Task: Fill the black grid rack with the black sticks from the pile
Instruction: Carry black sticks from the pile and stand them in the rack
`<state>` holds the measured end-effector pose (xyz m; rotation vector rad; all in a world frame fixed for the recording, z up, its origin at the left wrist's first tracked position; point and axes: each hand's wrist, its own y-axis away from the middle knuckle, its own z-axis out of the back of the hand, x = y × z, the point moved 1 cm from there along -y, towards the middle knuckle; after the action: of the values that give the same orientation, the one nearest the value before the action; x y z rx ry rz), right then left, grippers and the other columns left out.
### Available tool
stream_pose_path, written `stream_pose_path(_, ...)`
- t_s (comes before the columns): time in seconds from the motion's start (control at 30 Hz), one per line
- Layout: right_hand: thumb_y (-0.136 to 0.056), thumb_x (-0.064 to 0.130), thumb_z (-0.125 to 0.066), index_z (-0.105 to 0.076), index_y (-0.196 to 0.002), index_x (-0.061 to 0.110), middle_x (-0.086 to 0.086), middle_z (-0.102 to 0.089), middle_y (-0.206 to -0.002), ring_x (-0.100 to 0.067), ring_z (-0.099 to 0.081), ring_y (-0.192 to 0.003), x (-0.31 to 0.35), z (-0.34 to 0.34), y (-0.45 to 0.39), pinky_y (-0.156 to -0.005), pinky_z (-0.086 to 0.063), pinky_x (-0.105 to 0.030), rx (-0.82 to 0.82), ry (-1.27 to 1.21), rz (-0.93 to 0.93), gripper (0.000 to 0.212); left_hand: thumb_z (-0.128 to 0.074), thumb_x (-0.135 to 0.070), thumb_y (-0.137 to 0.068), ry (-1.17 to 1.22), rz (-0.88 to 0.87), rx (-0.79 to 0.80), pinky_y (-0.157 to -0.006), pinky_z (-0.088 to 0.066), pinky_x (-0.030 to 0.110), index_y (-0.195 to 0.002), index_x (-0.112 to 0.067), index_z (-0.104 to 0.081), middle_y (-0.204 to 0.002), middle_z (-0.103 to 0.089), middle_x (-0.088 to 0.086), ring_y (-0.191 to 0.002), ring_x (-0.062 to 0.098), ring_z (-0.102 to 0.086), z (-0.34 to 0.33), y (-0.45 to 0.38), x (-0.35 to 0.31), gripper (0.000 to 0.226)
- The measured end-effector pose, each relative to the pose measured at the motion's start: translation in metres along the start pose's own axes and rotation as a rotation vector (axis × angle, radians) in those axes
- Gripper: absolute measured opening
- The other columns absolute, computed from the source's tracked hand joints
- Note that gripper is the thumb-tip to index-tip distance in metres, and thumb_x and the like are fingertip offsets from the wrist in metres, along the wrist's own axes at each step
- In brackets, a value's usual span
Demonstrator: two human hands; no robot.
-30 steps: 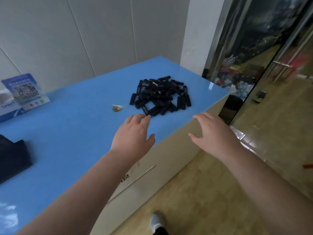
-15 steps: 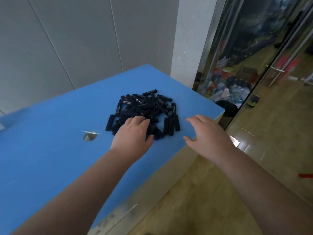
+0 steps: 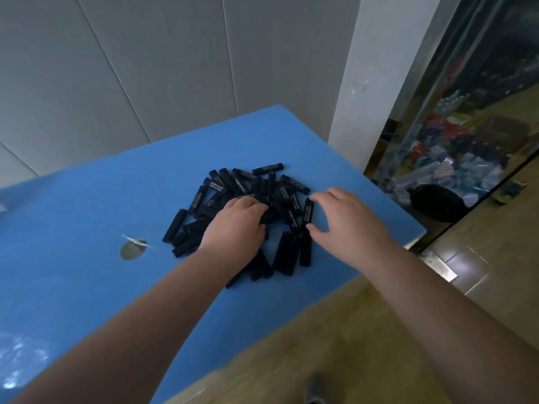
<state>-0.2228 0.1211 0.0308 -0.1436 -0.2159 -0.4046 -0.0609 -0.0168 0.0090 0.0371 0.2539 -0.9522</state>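
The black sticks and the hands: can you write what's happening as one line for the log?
left hand: curled onto pile of black sticks | right hand: open, over pile's right edge | blue table | rack: not in view

Both bare forearms reach forward. The left hand [image 3: 237,225] lies palm down with its fingers curled under, seemingly closing on something, though the fingertips are hidden. The right hand [image 3: 347,221] hovers beside it, palm down, fingers loosely spread.

Matt black sticks [image 3: 242,205] — glossy blue tabletop [image 3: 87,287] — polished floor [image 3: 481,252]
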Motion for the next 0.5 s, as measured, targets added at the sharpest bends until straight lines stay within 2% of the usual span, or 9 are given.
stream_pose_path(0.1,-0.093,0.043,-0.06,-0.05,-0.138,0.024,0.008,-0.052,-0.129,-0.018,-0.046,-0.126,-0.016,-0.003,-0.018,-0.099,-0.048,-0.038,0.015,-0.014,0.038,0.049,-0.052,-0.012,-0.095,-0.048,-0.038,0.017,-0.111,-0.034,0.031,-0.145,-0.024,-0.045,-0.146,-0.043,-0.005,-0.135,0.02,-0.036,-0.014,-0.022,-0.009,0.052)
stream_pose_path(0.2,-0.092,0.043,-0.061,-0.051,-0.137,0.024,0.007,-0.052,-0.129,-0.019,-0.048,-0.124,-0.029,-0.009,-0.03,-0.098,-0.048,-0.038,0.034,-0.036,0.064,0.05,-0.059,-0.01,-0.088,-0.184,-0.141,0.047,-0.11,-0.035,0.034,-0.145,-0.024,-0.044,-0.146,-0.042,-0.004,-0.132,0.022,-0.038,-0.028,-0.038,-0.014,0.061)
stream_pose_path(0.37,-0.094,0.043,-0.06,-0.05,-0.138,0.025,0.009,-0.051,-0.13,-0.017,-0.046,-0.125,-0.046,-0.017,-0.036,-0.097,-0.047,-0.034,0.086,-0.063,0.111,0.048,-0.08,-0.011,-0.064,-0.293,-0.191,0.035,-0.092,-0.049,0.038,-0.117,-0.024,-0.068,-0.126,-0.06,-0.002,-0.114,0.025,-0.055,-0.041,-0.055,-0.016,0.056)
stream_pose_path(0.5,-0.095,0.042,-0.059,-0.05,-0.138,0.026,0.01,-0.051,-0.129,-0.015,-0.046,-0.124,-0.055,-0.022,-0.04,-0.097,-0.049,-0.035,0.123,-0.077,0.139,0.047,-0.081,-0.013,-0.064,-0.27,-0.228,-0.042,-0.084,-0.051,0.036,-0.106,-0.025,-0.072,-0.117,-0.065,-0.005,-0.106,0.023,-0.059,-0.046,-0.059,-0.016,0.045)
